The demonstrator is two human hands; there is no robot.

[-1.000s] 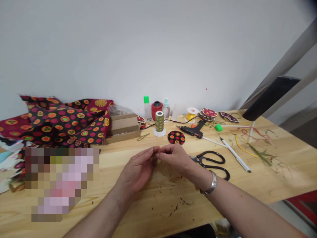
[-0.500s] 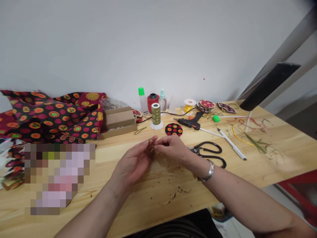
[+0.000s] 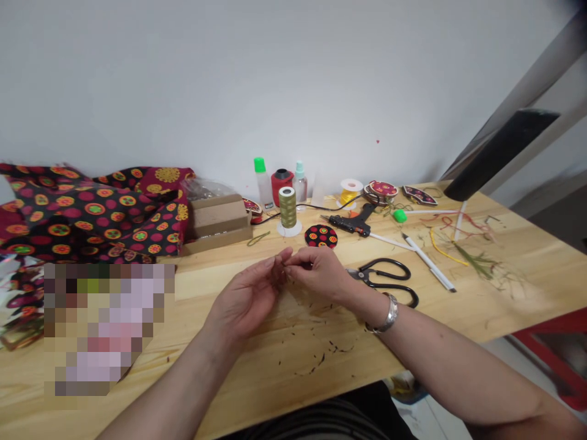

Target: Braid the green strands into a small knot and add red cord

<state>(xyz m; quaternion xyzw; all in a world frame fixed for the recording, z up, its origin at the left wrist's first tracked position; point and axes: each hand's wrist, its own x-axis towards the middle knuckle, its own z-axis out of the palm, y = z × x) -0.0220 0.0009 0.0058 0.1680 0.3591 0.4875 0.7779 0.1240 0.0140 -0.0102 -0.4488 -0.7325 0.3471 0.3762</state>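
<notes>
Over the middle of the wooden table (image 3: 257, 379), my left hand (image 3: 250, 293) and my right hand (image 3: 316, 272) meet at their fingertips. Both are closed in a pinch, and whatever lies between the fingers is too small to make out. Just beyond them lies a round patterned fabric piece (image 3: 321, 236), dark with red and orange flowers. A spool of olive-green thread (image 3: 288, 208) stands upright behind my fingertips. Scissors with black handles (image 3: 385, 278) lie partly under my right forearm. Dark scraps (image 3: 321, 357) are scattered below my hands.
At the left are patterned cloth (image 3: 101, 214) and a cardboard box (image 3: 217, 223). Along the wall stand a green-capped bottle (image 3: 263, 183), a red thread cone (image 3: 282, 189) and a yellow spool (image 3: 351, 194). A glue gun (image 3: 353, 221) and a craft knife (image 3: 428, 263) lie to the right.
My hands stay pinched together in nearly the same place, with only slight finger movement. The view has shifted a little.
</notes>
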